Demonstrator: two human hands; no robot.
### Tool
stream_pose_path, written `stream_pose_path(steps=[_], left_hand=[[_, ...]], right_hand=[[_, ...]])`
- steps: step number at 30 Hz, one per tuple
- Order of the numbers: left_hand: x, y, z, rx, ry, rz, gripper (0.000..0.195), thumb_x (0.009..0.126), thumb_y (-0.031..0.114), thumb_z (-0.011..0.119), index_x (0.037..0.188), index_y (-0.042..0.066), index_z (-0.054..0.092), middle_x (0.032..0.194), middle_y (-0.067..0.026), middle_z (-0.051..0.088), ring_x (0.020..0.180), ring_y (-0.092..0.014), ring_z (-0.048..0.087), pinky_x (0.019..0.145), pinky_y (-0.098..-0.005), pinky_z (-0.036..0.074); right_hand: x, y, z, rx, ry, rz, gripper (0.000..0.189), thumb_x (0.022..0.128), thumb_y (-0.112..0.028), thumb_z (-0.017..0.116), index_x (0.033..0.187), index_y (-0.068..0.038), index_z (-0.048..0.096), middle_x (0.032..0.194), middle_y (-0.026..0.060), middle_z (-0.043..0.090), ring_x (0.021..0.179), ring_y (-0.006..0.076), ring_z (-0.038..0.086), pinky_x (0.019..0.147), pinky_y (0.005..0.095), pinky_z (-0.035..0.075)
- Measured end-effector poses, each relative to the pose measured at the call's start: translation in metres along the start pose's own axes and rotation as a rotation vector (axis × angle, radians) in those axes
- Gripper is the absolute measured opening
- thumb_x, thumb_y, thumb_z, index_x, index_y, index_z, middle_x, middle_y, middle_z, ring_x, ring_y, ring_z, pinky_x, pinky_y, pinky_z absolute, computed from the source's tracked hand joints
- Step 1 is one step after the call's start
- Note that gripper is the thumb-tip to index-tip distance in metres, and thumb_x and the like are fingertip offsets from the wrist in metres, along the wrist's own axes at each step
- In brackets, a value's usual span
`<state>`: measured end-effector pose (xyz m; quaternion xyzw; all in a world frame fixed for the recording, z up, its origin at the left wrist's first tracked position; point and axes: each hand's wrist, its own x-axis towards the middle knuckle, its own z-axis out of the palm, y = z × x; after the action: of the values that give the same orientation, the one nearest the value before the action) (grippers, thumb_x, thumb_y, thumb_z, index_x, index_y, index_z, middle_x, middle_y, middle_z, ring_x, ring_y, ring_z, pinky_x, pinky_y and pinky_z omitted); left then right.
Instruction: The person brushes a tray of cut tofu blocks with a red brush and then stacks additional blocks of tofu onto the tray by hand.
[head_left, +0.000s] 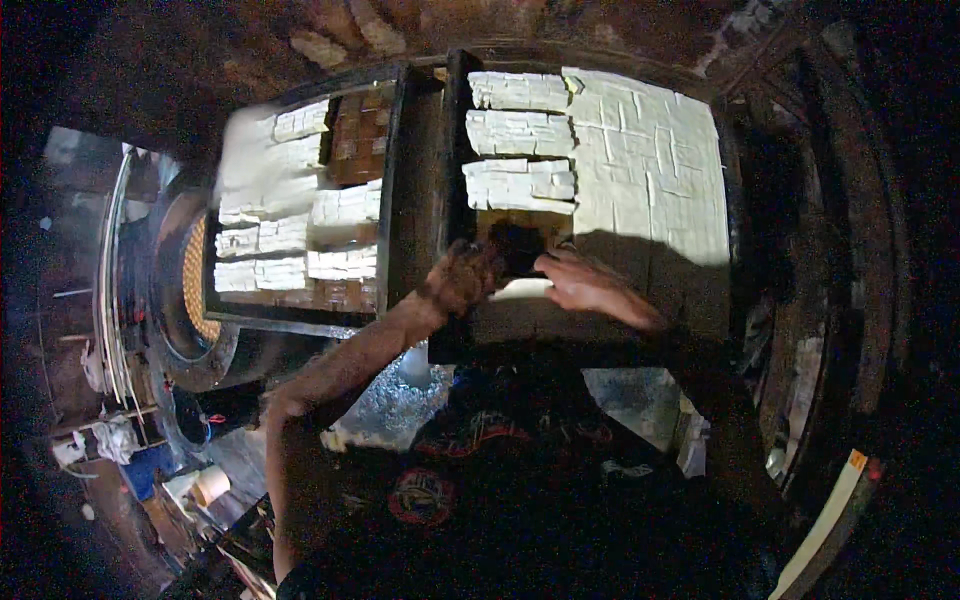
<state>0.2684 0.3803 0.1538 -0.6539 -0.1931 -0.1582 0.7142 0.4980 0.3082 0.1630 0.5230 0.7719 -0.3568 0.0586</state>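
Note:
In the dim light, my left hand (466, 276) is over the near left part of a dark-framed tray (454, 150). Opposite it, my right hand (579, 280) reaches in with bent fingers. The gap between them is dark, so what the fingers hold cannot be made out. A pale piece (523, 289) shows just below that gap. Beyond my hands lie three separate bundles of white strips, the closest being the near bundle (520, 184). To their right, a broad layer of white pieces (645, 157) lies close together, its near part in shadow.
A second framed tray (387, 187) on the left holds more white bundles on a brown base (358, 142). Left of it stands a round vessel (196, 277) with a yellowish patterned inside. Long thin strips (112, 285) stand at the far left. A pale strip (821, 525) slants at lower right.

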Motion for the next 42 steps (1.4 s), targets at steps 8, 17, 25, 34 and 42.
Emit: stream_pose_path(steps=[8, 17, 25, 34, 42], left_hand=[[-0.014, 0.017, -0.011, -1.47, -0.438, 0.457, 0.044, 0.08, 0.019, 0.045, 0.123, 0.012, 0.047, 0.097, -0.0093, 0.059, 0.084, -0.022, 0.057, 0.067, -0.0365, 0.048], [-0.028, 0.052, -0.017, -0.822, 0.084, 0.398, 0.045, 0.084, 0.022, 0.043, 0.128, 0.011, 0.042, 0.097, -0.013, 0.057, 0.072, -0.02, 0.057, 0.055, -0.0306, 0.05], [-0.032, 0.069, -0.018, -1.84, -0.835, 0.143, 0.049, 0.089, 0.05, 0.037, 0.116, 0.012, 0.053, 0.096, -0.0191, 0.061, 0.087, -0.034, 0.059, 0.079, -0.0426, 0.048], [0.016, -0.008, -0.038, -2.036, -0.548, -0.128, 0.047, 0.086, 0.05, 0.044, 0.108, 0.009, 0.054, 0.079, -0.0166, 0.064, 0.06, -0.036, 0.061, 0.057, -0.0454, 0.05], [0.038, -0.021, -0.03, -1.805, -0.921, 0.135, 0.044, 0.085, 0.047, 0.048, 0.101, 0.006, 0.051, 0.075, -0.0147, 0.061, 0.075, -0.036, 0.061, 0.064, -0.0454, 0.05]], right_hand=[[0.007, -0.012, 0.005, 0.029, 0.053, 0.021, 0.034, 0.068, -0.008, 0.055, 0.099, 0.003, 0.044, 0.093, 0.021, 0.052, 0.092, 0.037, 0.049, 0.078, 0.0442, 0.04], [-0.006, 0.008, 0.021, -0.005, 0.228, -0.017, 0.028, 0.061, -0.011, 0.059, 0.085, 0.002, 0.053, 0.082, 0.0214, 0.056, 0.076, 0.0342, 0.055, 0.064, 0.0445, 0.044], [-0.002, -0.007, 0.001, 0.093, 0.069, -0.062, 0.035, 0.062, -0.014, 0.059, 0.093, 0.0, 0.052, 0.086, 0.0167, 0.056, 0.078, 0.0304, 0.053, 0.067, 0.0405, 0.042], [-0.006, 0.021, 0.025, 0.011, 0.32, -0.134, 0.041, 0.064, -0.013, 0.056, 0.103, -0.002, 0.052, 0.097, 0.0185, 0.057, 0.094, 0.0332, 0.054, 0.079, 0.0421, 0.044], [-0.009, -0.011, -0.011, -0.154, -0.139, 0.059, 0.043, 0.064, -0.015, 0.057, 0.104, -0.001, 0.048, 0.099, 0.0181, 0.055, 0.093, 0.0353, 0.053, 0.078, 0.0425, 0.044]])
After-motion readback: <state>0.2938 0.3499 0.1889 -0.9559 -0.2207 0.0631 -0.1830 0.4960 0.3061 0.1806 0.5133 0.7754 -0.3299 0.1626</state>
